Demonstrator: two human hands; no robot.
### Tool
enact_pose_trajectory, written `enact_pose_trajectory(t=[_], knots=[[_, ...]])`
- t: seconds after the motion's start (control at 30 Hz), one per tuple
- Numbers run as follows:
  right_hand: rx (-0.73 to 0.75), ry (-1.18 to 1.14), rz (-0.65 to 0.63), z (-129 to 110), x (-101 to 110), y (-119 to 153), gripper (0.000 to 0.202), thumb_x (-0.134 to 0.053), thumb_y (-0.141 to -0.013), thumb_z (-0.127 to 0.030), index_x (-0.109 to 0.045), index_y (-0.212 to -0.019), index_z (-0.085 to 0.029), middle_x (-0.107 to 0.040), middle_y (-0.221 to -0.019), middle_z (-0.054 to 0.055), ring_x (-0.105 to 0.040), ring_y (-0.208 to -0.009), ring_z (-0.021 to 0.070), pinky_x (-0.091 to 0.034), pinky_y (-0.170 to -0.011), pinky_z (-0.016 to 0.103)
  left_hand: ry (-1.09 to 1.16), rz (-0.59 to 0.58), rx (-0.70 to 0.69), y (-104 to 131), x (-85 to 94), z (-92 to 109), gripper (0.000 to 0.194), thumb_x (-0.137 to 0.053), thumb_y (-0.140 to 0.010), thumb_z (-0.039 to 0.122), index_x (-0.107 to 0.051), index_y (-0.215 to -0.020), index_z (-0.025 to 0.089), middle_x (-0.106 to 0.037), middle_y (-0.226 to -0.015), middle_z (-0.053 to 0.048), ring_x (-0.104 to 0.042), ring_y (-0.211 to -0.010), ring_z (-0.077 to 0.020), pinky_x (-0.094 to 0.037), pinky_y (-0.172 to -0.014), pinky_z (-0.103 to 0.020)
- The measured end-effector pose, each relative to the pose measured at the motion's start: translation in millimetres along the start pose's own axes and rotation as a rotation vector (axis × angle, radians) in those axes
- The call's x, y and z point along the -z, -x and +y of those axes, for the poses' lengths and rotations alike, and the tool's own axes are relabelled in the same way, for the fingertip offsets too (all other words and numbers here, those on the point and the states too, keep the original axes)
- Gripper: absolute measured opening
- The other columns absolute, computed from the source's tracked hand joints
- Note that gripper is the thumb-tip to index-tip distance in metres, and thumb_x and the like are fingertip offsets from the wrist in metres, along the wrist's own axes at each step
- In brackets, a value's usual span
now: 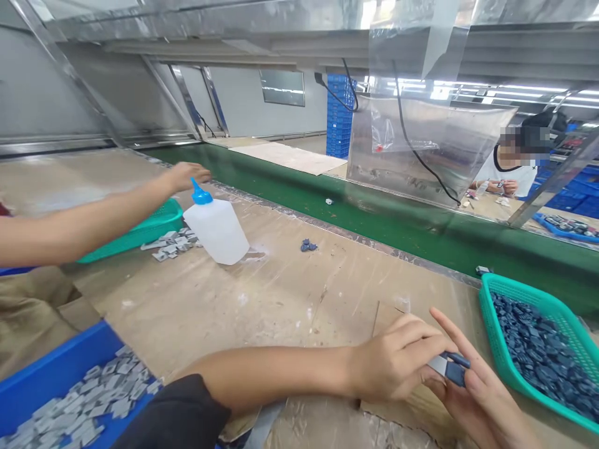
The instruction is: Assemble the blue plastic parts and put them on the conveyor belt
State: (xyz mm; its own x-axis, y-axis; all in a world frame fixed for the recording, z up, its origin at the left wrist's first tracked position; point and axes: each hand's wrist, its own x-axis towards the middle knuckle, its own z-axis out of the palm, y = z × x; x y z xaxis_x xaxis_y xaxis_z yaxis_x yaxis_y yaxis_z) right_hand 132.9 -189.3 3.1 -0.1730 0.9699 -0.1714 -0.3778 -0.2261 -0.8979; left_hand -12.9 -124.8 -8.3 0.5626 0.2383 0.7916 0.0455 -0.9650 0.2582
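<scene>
My left hand reaches across from the left, its fingers closed on a small grey-and-dark-blue plastic part. From the right, my right hand meets the same part, gripping its dark blue end, with the index finger stretched out. Both hands are above a cardboard sheet near the bench's front edge. To their right stands a green basket full of dark blue plastic pieces. A few similar dark blue pieces lie farther back on the bench.
A translucent bottle with a blue nozzle stands left of centre. A co-worker's arm extends above another green basket and grey pieces. A blue bin holds grey pieces. Behind runs a green conveyor belt. Another person sits opposite.
</scene>
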Motion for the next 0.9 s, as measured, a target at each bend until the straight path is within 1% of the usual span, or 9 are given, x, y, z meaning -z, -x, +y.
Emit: enact_pose_trajectory(t=[0.13,0.2,0.33,0.4,0.47,0.57,0.63,0.73,0.9], knots=[[0.132,0.085,0.044,4.3,6.6,4.9,0.062,-0.055,-0.073,-0.060,-0.029,-0.126,-0.039,-0.060,-0.090,0.003,-0.059,-0.084,0.0216,-0.047,-0.072,0.033,0.047,-0.020,0.031,-8.3,-5.1,9.9,0.027,-0.038,-0.086,0.015,-0.049,-0.108,0.004,-0.058,-0.099,-0.013,-0.049,-0.099,-0.0160,-0.040,-0.090,-0.026],[0.257,0.313,0.113,-6.3,23.4,-1.5,0.056,-0.047,-0.078,-0.060,-0.029,-0.126,-0.038,-0.059,-0.089,0.003,-0.059,-0.082,0.0218,-0.047,-0.072,0.034,0.080,-0.108,0.059,-24.7,-11.9,-2.4,0.028,-0.037,-0.088,0.019,-0.049,-0.110,0.006,-0.058,-0.103,-0.012,-0.049,-0.101,-0.0157,-0.039,-0.093,-0.026],[0.554,1.275,0.539,-47.5,95.0,-22.7,0.076,-0.054,-0.070,-0.062,-0.034,-0.131,-0.022,-0.060,-0.094,0.012,-0.057,-0.087,0.0314,-0.046,-0.076,0.043,0.001,-0.236,0.330,-72.2,-27.4,-80.1,0.029,-0.044,-0.087,0.030,-0.051,-0.111,0.017,-0.060,-0.107,-0.006,-0.052,-0.100,-0.0156,-0.040,-0.091,-0.027],[0.501,1.587,0.702,-60.3,144.0,-30.5,0.067,-0.042,-0.075,-0.062,-0.042,-0.126,-0.018,-0.063,-0.086,0.012,-0.060,-0.077,0.0329,-0.048,-0.064,0.045,-0.160,-0.294,0.521,-86.5,-30.7,-131.0,0.027,-0.046,-0.085,0.024,-0.053,-0.110,0.017,-0.059,-0.111,-0.005,-0.051,-0.104,-0.0159,-0.039,-0.093,-0.027],[0.500,1.725,0.629,-60.0,190.7,-36.1,0.059,-0.035,-0.077,-0.058,-0.054,-0.111,-0.014,-0.065,-0.083,0.013,-0.062,-0.074,0.0323,-0.050,-0.064,0.046,-0.237,-0.296,0.594,-86.6,-31.0,-174.2,0.028,-0.044,-0.082,0.013,-0.054,-0.108,0.011,-0.058,-0.112,-0.012,-0.050,-0.106,-0.0200,-0.037,-0.094,-0.033],[0.611,1.862,0.453,-44.5,236.7,-43.7,0.053,-0.029,-0.080,-0.048,-0.063,-0.098,-0.012,-0.064,-0.099,0.016,-0.059,-0.092,0.0325,-0.049,-0.079,0.048,-0.301,-0.327,0.646,-68.4,-32.5,-214.1,0.028,-0.043,-0.080,0.009,-0.059,-0.103,0.007,-0.061,-0.107,-0.014,-0.052,-0.106,-0.0211,-0.038,-0.094,-0.032],[0.605,1.908,0.423,-35.8,246.5,-47.3,0.048,-0.029,-0.081,-0.041,-0.065,-0.094,-0.013,-0.064,-0.100,0.014,-0.060,-0.092,0.0304,-0.050,-0.079,0.047,-0.340,-0.327,0.671,-56.4,-33.1,-229.0,0.034,-0.049,-0.079,0.015,-0.056,-0.112,0.009,-0.055,-0.119,-0.013,-0.047,-0.114,-0.0212,-0.035,-0.098,-0.030],[0.596,1.914,0.423,-35.2,240.4,-49.1,0.045,-0.029,-0.079,-0.035,-0.067,-0.086,-0.013,-0.066,-0.088,0.014,-0.062,-0.081,0.0288,-0.052,-0.073,0.045,-0.431,-0.265,0.739,-51.1,-19.9,-249.9,0.056,-0.054,-0.078,0.026,-0.038,-0.130,0.016,-0.033,-0.139,-0.010,-0.030,-0.128,-0.0231,-0.028,-0.104,-0.032],[0.543,1.837,0.541,-42.7,222.5,-47.8,0.040,-0.034,-0.078,-0.036,-0.065,-0.084,-0.012,-0.065,-0.082,0.014,-0.062,-0.076,0.0280,-0.052,-0.069,0.044,-0.639,-0.099,0.954,-51.3,41.2,-290.1,0.053,-0.041,-0.083,0.014,-0.028,-0.134,0.009,-0.020,-0.143,-0.018,-0.021,-0.130,-0.0314,-0.025,-0.103,-0.045]])
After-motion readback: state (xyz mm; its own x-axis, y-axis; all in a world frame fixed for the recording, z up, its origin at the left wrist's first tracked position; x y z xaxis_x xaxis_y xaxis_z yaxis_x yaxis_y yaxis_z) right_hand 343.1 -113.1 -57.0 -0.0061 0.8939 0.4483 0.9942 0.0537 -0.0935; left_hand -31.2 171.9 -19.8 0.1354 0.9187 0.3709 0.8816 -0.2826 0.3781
